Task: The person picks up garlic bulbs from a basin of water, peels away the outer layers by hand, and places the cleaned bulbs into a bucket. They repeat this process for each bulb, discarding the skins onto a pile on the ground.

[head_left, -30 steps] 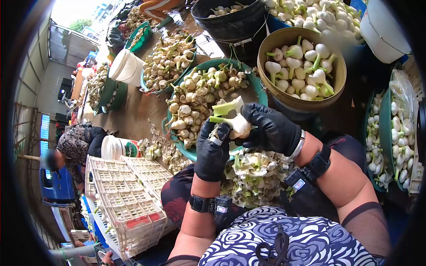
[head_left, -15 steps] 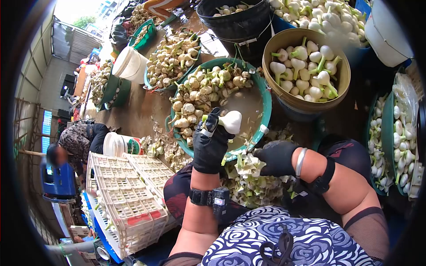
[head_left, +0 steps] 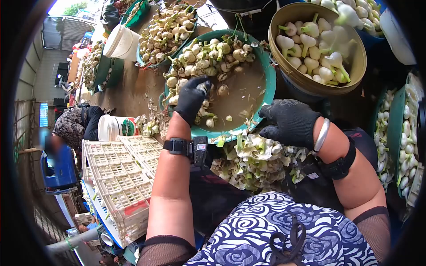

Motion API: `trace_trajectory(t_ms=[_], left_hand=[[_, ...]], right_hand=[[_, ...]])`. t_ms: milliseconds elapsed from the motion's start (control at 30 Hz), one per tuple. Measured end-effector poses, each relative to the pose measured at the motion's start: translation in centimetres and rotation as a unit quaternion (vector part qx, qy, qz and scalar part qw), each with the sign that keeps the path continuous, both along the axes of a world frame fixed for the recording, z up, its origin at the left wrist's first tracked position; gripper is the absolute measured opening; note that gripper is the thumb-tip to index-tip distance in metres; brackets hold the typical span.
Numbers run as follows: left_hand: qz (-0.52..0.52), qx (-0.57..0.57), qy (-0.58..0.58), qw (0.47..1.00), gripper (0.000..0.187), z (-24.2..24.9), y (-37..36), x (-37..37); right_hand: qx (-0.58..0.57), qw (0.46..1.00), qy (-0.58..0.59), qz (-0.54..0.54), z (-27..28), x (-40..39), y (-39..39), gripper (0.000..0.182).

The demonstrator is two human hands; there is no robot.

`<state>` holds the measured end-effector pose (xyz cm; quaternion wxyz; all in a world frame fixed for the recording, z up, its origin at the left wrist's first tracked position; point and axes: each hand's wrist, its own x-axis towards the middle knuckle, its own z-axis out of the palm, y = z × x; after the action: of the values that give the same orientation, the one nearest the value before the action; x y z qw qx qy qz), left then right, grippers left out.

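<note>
My left hand (head_left: 191, 101), in a black glove, is over the near left part of a green tub (head_left: 271, 82) of untrimmed garlic bulbs (head_left: 195, 60). Its fingers are curled, with a small pale piece between them that I cannot make out. My right hand (head_left: 290, 123), also gloved, is beside the tub's near right rim, fingers bent but apart, holding nothing I can see. Below it lies a heap of garlic peelings (head_left: 253, 166). Cleaned white garlic (head_left: 308, 42) fills much of a tan bucket (head_left: 284, 66). A blurred white bulb (head_left: 348, 15) shows above that bucket's far rim.
White plastic crates (head_left: 115, 177) stand to my left, with a bent-over person (head_left: 73, 124) beyond. Another tub of garlic (head_left: 166, 33) and a white bucket (head_left: 122, 43) are farther back. Green baskets (head_left: 395, 128) of cleaned garlic stand at right.
The white garlic bulb has left my left hand, which moved left and away to the untrimmed bulbs. My right hand rose from the peelings toward the tub rim. The view has shifted.
</note>
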<state>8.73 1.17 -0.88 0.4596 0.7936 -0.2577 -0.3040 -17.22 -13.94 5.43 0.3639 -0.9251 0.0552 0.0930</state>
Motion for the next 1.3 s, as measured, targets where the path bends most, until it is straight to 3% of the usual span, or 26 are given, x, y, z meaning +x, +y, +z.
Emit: trace_trajectory(t_ms=[33,67,100,167,233,300,367,400,500,567,633,700,767,833,900,967,1000,1100,1133,1167,1200,1233,1267,1300], left_hand=[[-0.039,0.101,-0.045,0.993,0.024,-4.7,2.1,1.8],[-0.104,0.238,-0.155,0.953,0.031,-7.7,3.8,2.7],[-0.162,0.365,-0.264,0.878,0.04,-9.5,4.9,3.5],[-0.089,0.346,-0.237,0.903,0.056,-10.6,5.7,4.6],[-0.019,0.371,-0.26,0.891,0.062,-7.7,4.3,6.1],[0.031,0.267,-0.321,0.908,0.064,-8.8,5.1,11.3],[0.06,0.24,-0.277,0.929,0.063,-8.5,5.3,15.8],[0.083,0.245,-0.31,0.915,0.061,-11.0,5.9,19.2],[0.153,0.191,-0.107,0.964,0.063,-16.2,7.6,24.0],[0.218,0.134,-0.155,0.954,0.065,-18.0,7.2,21.5],[0.03,0.177,-0.112,0.977,0.07,-17.5,7.3,21.8],[0.055,0.312,-0.061,0.947,0.076,-14.0,5.1,16.7],[0.064,0.233,-0.073,0.968,0.084,-17.3,5.3,14.7],[0.052,0.241,-0.082,0.966,0.09,-16.7,4.6,11.6],[0.012,0.111,0.067,0.992,0.092,-15.5,4.9,9.5],[-0.038,0.157,0.239,0.958,0.087,-10.4,3.3,8.0],[-0.14,0.178,0.063,0.972,0.077,-11.8,3.2,9.2],[-0.043,0.105,0.168,0.979,0.041,-5.4,-1.7,13.8],[-0.033,0.062,0.079,0.994,0.036,-4.7,-3.2,16.2],[-0.046,0.051,-0.102,0.992,0.037,-4.8,-4.4,18.9],[-0.019,0.036,-0.176,0.984,0.04,-6.5,-5.2,22.0],[-0.029,0.089,-0.241,0.966,0.045,-6.5,-6.1,24.1],[-0.017,0.146,-0.291,0.945,0.051,-10.4,-6.1,28.3],[-0.029,0.144,-0.23,0.962,0.057,-11.8,-6.2,30.0]], right_hand=[[-0.014,0.999,-0.021,-0.024,-0.1,0.1,-0.2,0.035],[-0.016,1.0,-0.004,-0.021,0.1,0.1,-0.2,0.034],[-0.009,1.0,-0.023,-0.018,0.4,-0.1,-0.1,0.032],[-0.039,0.999,-0.003,-0.029,0.6,-0.6,0.1,0.032],[-0.027,0.999,0.024,-0.017,1.3,-0.4,-0.3,0.034],[-0.011,0.999,-0.04,-0.026,1.0,0.1,-0.7,0.036],[-0.028,0.998,-0.034,-0.053,0.8,0.6,-1.0,0.037],[-0.037,0.998,0.019,-0.046,1.1,1.0,-1.3,0.039],[-0.019,0.998,0.032,-0.047,0.9,2.0,-1.8,0.042],[-0.002,0.998,0.031,-0.048,0.8,2.9,-2.1,0.042],[0.002,0.998,0.025,-0.055,0.7,3.5,-2.1,0.041],[0.01,0.999,0.006,-0.048,0.6,4.1,-2.1,0.041],[0.063,0.997,0.018,-0.046,0.8,4.7,-2.1,0.042],[0.048,0.997,0.009,-0.053,0.7,4.7,-1.8,0.042],[0.031,0.998,-0.02,-0.045,0.6,5.0,-1.6,0.043],[0.055,0.998,0.003,-0.036,0.2,5.1,-1.3,0.043],[0.076,0.996,0.025,-0.029,0.1,5.1,-1.3,0.043],[0.056,0.997,0.042,-0.036,-0.3,5.1,-1.6,0.043],[0.05,0.997,0.039,-0.037,-0.4,5.2,-1.7,0.043],[0.042,0.997,0.041,-0.039,-0.5,5.3,-2.0,0.043],[0.055,0.996,0.054,-0.047,-0.7,5.4,-2.2,0.044],[0.067,0.994,0.068,-0.055,-0.9,5.4,-2.4,0.044],[0.049,0.996,0.061,-0.045,-1.4,5.2,-2.7,0.046],[0.041,0.996,0.064,-0.049,-1.5,5.3,-3.2,0.046]])
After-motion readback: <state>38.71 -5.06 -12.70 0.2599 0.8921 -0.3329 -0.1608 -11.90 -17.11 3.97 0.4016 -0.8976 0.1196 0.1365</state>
